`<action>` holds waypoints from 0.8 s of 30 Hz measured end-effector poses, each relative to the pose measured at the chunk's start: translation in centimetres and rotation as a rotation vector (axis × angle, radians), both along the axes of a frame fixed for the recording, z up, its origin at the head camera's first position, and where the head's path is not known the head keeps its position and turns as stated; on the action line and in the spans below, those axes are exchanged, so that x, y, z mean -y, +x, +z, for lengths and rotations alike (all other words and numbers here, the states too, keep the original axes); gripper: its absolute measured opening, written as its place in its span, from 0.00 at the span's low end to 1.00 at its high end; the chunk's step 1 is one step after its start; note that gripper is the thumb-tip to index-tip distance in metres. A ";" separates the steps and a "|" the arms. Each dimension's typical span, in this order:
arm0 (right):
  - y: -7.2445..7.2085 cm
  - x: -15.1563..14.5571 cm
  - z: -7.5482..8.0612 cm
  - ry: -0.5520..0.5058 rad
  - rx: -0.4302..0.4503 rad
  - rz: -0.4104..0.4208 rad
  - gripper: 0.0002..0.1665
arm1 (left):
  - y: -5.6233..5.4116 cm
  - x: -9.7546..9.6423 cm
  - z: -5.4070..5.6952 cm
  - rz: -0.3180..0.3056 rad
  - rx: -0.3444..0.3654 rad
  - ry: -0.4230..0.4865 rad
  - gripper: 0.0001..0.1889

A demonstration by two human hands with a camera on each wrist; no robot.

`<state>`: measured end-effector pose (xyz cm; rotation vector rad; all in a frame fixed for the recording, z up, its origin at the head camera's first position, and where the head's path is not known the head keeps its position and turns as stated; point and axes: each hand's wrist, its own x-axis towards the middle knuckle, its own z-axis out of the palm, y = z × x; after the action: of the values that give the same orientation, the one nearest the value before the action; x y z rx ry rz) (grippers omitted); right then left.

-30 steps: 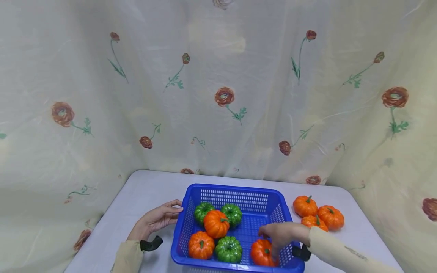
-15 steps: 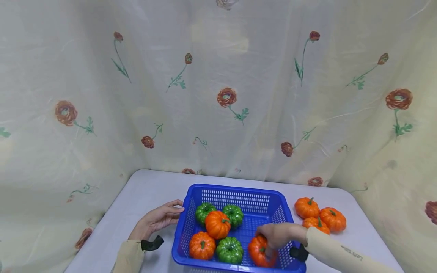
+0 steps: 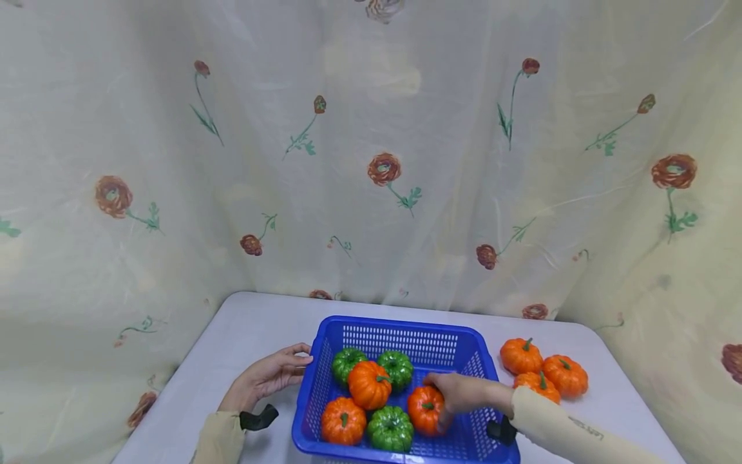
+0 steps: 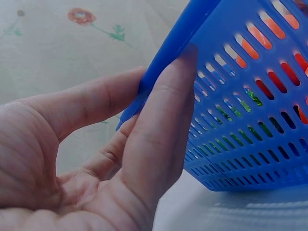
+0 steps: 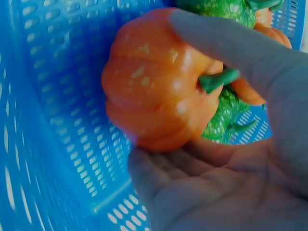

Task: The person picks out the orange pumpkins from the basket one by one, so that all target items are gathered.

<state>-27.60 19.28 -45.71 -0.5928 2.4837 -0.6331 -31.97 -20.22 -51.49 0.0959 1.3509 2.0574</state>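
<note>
A blue plastic basket (image 3: 400, 321) with slotted walls stands on the table. My left hand (image 3: 268, 379) pinches its left rim, thumb and fingers on either side of the edge in the left wrist view. Inside the basket, my right hand (image 3: 466, 394) grips a small orange pumpkin (image 3: 423, 408) with a green stem; thumb above and fingers below it show in the right wrist view. To its left sit green pumpkins (image 3: 390, 429) and two more orange ones, one of them an orange pumpkin (image 3: 369, 385) resting among the others. The right hand covers part of the held pumpkin.
Three orange pumpkins (image 3: 565, 376) lie close together on the white table (image 3: 261, 322), right of the basket. A flower-printed curtain (image 3: 348, 193) hangs behind and along the sides. Both wrists wear black straps (image 3: 259, 417).
My right hand has closed around the orange pumpkin and moved it left and slightly back inside the basket, nearer the green one. My left hand has stayed at the rim.
</note>
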 end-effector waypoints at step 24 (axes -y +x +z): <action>1.2 -1.4 0.7 -0.167 -0.112 -0.075 0.37 | -0.2 -0.1 -0.2 -0.013 -0.003 0.015 0.10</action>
<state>-26.43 20.66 -44.96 -0.6150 2.5836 -0.8644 -32.14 -20.13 -51.73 0.1144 1.3338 2.0571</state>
